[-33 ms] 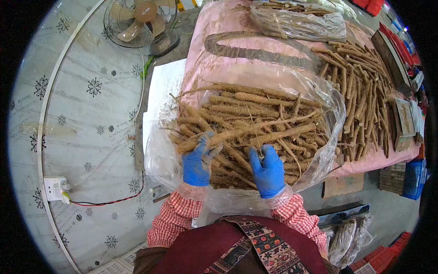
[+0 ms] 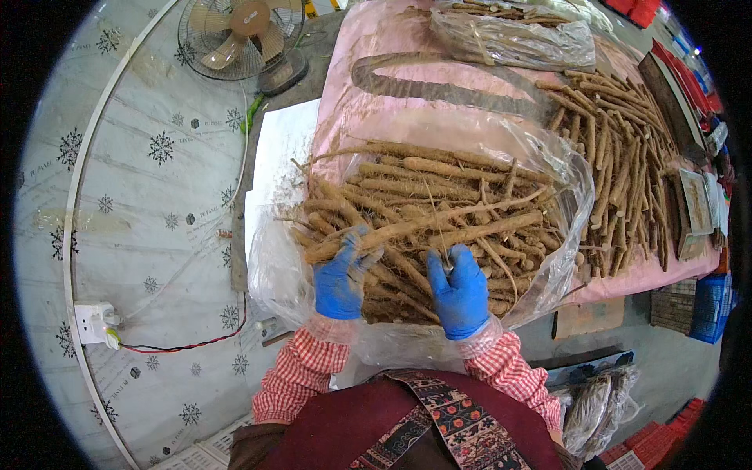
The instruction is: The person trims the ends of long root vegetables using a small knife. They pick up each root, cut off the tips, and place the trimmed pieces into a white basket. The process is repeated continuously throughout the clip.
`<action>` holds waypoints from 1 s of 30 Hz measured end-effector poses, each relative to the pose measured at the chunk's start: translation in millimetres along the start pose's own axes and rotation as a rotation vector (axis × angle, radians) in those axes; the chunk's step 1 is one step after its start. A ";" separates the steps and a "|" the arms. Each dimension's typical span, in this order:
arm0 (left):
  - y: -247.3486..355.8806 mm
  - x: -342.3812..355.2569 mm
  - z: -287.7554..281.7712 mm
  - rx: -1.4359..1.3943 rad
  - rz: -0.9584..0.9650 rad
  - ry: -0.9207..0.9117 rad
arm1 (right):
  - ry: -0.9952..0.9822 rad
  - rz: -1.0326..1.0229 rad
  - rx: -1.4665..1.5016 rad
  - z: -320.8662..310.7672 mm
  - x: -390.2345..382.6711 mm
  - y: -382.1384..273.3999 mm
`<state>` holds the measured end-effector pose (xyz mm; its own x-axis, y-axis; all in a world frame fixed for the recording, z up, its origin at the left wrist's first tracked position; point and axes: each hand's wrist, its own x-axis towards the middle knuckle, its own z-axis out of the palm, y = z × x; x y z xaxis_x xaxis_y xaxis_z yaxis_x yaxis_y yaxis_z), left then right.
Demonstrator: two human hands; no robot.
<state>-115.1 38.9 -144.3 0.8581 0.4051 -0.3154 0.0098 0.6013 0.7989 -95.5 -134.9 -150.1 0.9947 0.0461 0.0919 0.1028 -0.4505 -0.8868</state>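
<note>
In a blue glove, my left hand [image 2: 340, 278] is closed around the thick end of a long, hairy brown yam root [image 2: 407, 226]. This root slants up to the right across a heap of similar yams [image 2: 415, 188] lying in an open clear plastic bag [image 2: 578, 211]. My right hand [image 2: 459, 294], also gloved in blue, pinches a thin blade-like tool [image 2: 439, 223] between thumb and fingers. The tool points up and crosses in front of the held root; whether it touches is unclear. Its handle is mostly hidden in the glove.
Many cut yams [image 2: 619, 172] lie on the pink table cover [image 2: 368, 35] at the right. Another bagged bundle [image 2: 517, 43] is at the back. A fan [image 2: 247, 27] stands far left by the wall, above a white sheet [image 2: 286, 149]. A socket [image 2: 94, 323] with wires is left.
</note>
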 end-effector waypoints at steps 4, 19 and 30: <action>6.6 4.4 -6.7 -0.020 0.072 -0.053 | -0.253 0.213 -0.074 31.8 0.5 60.5; -72.9 50.3 119.4 1.485 0.350 -0.847 | 0.245 0.596 0.593 -49.2 -65.9 104.1; -102.9 75.0 176.9 0.943 -0.313 -0.835 | 0.239 0.726 0.867 -117.8 -34.5 84.8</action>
<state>39.1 -114.5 -159.5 0.8091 -0.4181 -0.4131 0.3291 -0.2599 0.9078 -121.2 -279.8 -175.1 0.8038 -0.1845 -0.5656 -0.4355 0.4653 -0.7706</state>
